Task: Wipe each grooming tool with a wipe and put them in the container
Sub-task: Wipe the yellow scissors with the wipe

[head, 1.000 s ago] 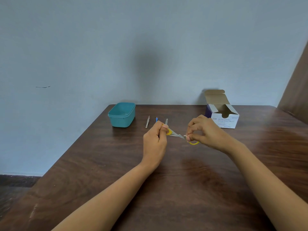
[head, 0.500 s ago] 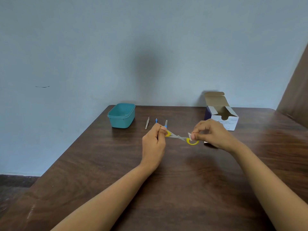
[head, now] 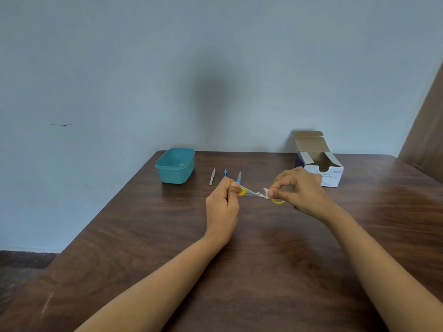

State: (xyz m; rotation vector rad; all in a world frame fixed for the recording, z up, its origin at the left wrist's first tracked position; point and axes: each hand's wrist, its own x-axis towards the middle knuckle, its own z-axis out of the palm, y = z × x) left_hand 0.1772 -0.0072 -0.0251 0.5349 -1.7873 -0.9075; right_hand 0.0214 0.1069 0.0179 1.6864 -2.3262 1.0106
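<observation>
Small yellow-handled scissors (head: pixel 251 192) are held above the table between both hands. My left hand (head: pixel 223 207) grips one yellow handle loop. My right hand (head: pixel 299 190) pinches a small white wipe (head: pixel 266 193) around the metal part close to the other yellow loop. Behind the hands, metal tweezers (head: pixel 212 176), a thin blue-handled tool (head: pixel 225 173) and a blue-handled nail file (head: pixel 239 177) lie side by side on the table. An empty teal container (head: pixel 176 165) stands at the back left.
An open white and purple box of alcohol swabs (head: pixel 320 164) stands at the back right, partly behind my right hand. The brown wooden table (head: pixel 263 271) meets a blue wall at its far edge. A brown panel (head: pixel 429 130) rises at the right.
My right hand with the wipe has slid right along the scissors, from the blades toward the yellow loop. The left hand has held still.
</observation>
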